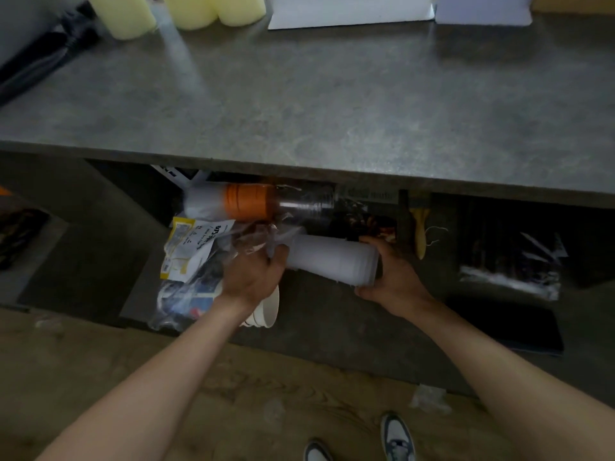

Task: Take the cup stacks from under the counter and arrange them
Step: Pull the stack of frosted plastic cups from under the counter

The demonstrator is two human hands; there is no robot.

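Cup stacks lie on the low shelf [332, 327] under the grey stone-look table [299, 104]: a white paper-cup stack [329, 257] on its side at the middle, a second stack of white, orange and clear plastic cups in a sleeve [253, 202] at about eleven o'clock from it, and a few loose cream paper cups [266, 311] at seven o'clock, partly hidden under the left wrist. The left hand [253, 274] has its fingers closed around the narrow end of the white stack, where crinkled clear plastic wrap [256, 241] bunches; the right hand [392, 271] cups the wide rim end, fingers curled over it. So the stack is held at both ends, level, just above or on the shelf; which one I cannot tell. It should be light, yet nested paper cups can slide apart and crush under a hard squeeze, and the wrap looks slippery. Holding both ends and pressing gently inward seems the safest grip. At nine o'clock lies a pile of labelled plastic bags [189, 254]; pale yellow cylinders [186, 8] stand at the table's far edge, at twelve o'clock.
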